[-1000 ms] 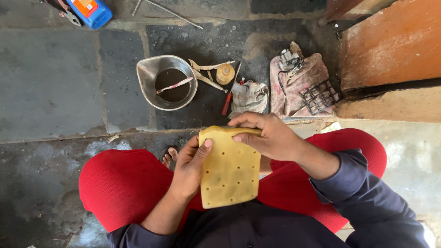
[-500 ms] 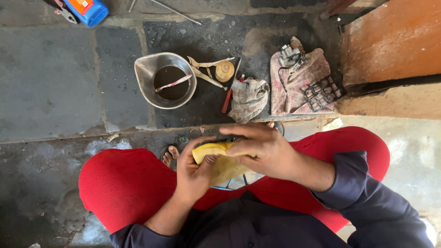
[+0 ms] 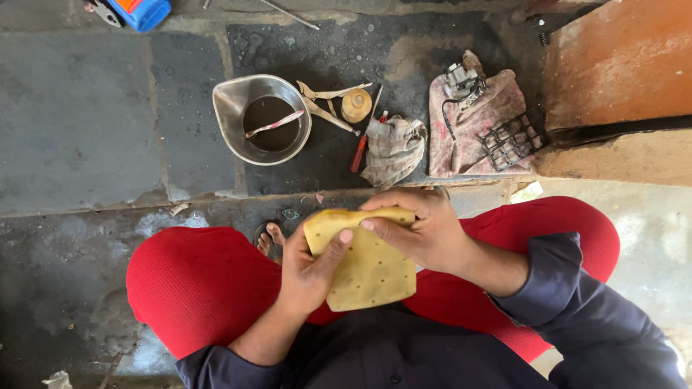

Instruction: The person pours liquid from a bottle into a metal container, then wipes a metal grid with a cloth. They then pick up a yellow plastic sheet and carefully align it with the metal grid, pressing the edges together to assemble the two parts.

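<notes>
My left hand and right hand both pinch the yellow perforated sheet over my lap, thumbs on its face. Long axis runs 12 to 6; top edge curls over. Metal bowl lies at 11, rags at 12.

At centre frame I see my left hand and right hand gripping a yellow perforated sheet over red-clad knees, with a metal bowl, pliers and rags above on the stone floor.
</notes>
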Demonstrator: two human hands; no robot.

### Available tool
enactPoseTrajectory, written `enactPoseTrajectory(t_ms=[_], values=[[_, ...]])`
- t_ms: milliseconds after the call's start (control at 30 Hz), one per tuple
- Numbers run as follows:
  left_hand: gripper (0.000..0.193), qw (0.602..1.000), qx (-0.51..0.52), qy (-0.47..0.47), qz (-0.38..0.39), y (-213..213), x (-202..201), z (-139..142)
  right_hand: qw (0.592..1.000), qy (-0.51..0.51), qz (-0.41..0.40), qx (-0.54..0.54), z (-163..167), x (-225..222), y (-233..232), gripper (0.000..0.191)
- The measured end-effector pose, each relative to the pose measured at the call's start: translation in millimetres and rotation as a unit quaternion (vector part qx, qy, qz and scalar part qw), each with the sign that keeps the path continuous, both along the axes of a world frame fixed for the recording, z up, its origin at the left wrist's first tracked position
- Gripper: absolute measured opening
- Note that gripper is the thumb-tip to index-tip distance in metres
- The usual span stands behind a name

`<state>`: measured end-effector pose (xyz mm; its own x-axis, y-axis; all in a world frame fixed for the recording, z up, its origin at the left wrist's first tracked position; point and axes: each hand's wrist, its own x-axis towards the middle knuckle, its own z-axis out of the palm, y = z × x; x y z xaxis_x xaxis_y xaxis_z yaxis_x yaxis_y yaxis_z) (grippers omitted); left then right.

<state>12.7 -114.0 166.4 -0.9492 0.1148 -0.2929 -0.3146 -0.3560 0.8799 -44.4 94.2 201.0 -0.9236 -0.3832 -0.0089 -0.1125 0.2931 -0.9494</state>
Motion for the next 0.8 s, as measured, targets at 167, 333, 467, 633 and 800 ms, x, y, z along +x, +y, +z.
enactPoseTrajectory(t_ms=[167, 333, 467, 633, 800], values=[[0.022, 0.999, 0.014, -0.019, 0.022, 7.3, -7.2, 1.0, 1.0, -0.012, 0.022, 0.005, 10.8, -7.8, -10.5, 0.016], [0.018, 0.995, -0.052, -0.067, 0.055, 3.8, -9.0, -6.2, 0.987, 0.085, 0.096, 0.095, 40.0, -36.7, 5.6, 0.033], [0.023, 0.986, -0.001, -0.12, 0.113, -0.7, -16.0, -4.6, 0.975, 0.023, -0.024, 0.219, 50.2, -65.4, 110.2, 0.036], [0.033, 0.977, 0.014, -0.154, 0.144, 0.7, -33.0, -4.5, 0.959, -0.007, -0.2, 0.2, -41.5, -105.8, 272.1, 0.023], [0.048, 0.975, -0.074, -0.151, 0.147, 42.1, -50.9, -26.0, 0.87, -0.27, -0.26, 0.319, -167.7, -93.2, 352.2, 0.036]])
